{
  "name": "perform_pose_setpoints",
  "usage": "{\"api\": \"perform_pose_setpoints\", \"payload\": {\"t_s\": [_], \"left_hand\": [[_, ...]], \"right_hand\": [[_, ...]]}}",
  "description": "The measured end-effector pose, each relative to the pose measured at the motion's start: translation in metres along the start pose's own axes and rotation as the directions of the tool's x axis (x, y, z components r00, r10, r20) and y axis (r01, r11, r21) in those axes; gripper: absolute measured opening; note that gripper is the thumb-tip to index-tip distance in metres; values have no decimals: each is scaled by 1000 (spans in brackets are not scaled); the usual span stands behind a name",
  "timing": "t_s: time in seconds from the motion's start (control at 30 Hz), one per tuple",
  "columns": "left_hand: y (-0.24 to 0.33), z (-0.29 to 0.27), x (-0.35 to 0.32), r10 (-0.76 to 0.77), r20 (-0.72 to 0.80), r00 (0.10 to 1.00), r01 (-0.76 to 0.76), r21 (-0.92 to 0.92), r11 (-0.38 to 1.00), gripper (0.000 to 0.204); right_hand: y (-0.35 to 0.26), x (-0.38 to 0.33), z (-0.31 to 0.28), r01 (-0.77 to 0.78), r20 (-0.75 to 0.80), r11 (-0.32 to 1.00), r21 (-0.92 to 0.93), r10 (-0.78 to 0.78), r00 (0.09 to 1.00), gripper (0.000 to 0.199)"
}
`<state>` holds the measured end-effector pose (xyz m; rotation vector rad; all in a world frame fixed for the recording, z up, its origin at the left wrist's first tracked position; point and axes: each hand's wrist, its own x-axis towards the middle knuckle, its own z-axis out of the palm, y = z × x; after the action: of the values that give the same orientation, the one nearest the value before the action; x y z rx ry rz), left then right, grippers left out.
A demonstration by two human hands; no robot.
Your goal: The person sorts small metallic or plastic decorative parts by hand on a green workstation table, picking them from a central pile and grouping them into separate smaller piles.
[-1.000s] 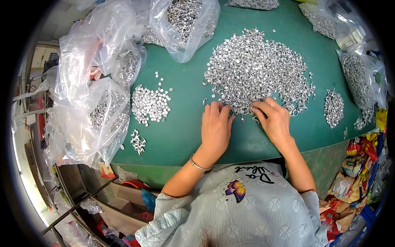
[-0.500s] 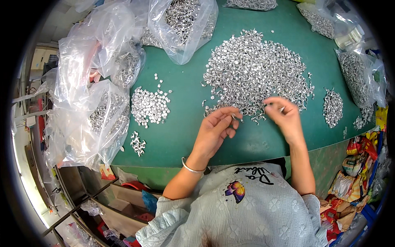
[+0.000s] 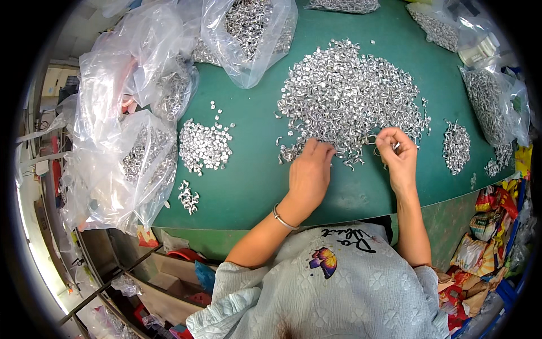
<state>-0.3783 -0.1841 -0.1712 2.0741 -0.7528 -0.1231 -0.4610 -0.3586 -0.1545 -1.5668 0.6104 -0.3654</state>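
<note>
A large heap of small curved silver metal pieces (image 3: 350, 96) lies on the green table. At its near edge my left hand (image 3: 309, 178) reaches in, back of the hand up, fingertips pressed together; whatever they pinch is hidden. To the right, my right hand (image 3: 400, 155) is closed by the heap's near right edge, thumb and forefinger pinching a small curved metal piece (image 3: 373, 138). More may be tucked in its palm, but that is too small to tell.
Left of the heap lie a pile of small flower-shaped metal pieces (image 3: 204, 146) and a little cluster of curved ones (image 3: 188, 198). A small pile (image 3: 456, 148) sits at right. Filled clear bags (image 3: 130, 169) line the left side; another filled bag (image 3: 486, 107) stands far right.
My left hand has turned palm down and moved up and right onto the heap's near edge. My right hand has shifted slightly right, and a curved metal piece now shows at its fingertips.
</note>
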Motion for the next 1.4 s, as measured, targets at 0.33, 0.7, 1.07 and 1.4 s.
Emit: {"api": "perform_pose_setpoints", "payload": {"t_s": [0.33, 0.7, 1.07, 1.4], "left_hand": [[-16, -47, 2, -123, 554, 823, 506, -815, -284, 15], [-18, -49, -23, -179, -94, 979, 191, 134, 972, 26], [-33, -56, -15, -111, -99, 989, 128, 188, 974, 24], [-47, -87, -18, -340, 335, 879, 359, -933, 7, 17]], "right_hand": [[-6, 4, -4, -389, 315, 761, 520, 252, 915, 9], [7, 1, 14, 104, 108, 979, 178, -124, 986, 5], [10, 3, 2, -577, 475, 676, 459, 362, 802, 30], [-16, -12, 64, 34, 338, 981, -190, 33, 941, 17]]}}
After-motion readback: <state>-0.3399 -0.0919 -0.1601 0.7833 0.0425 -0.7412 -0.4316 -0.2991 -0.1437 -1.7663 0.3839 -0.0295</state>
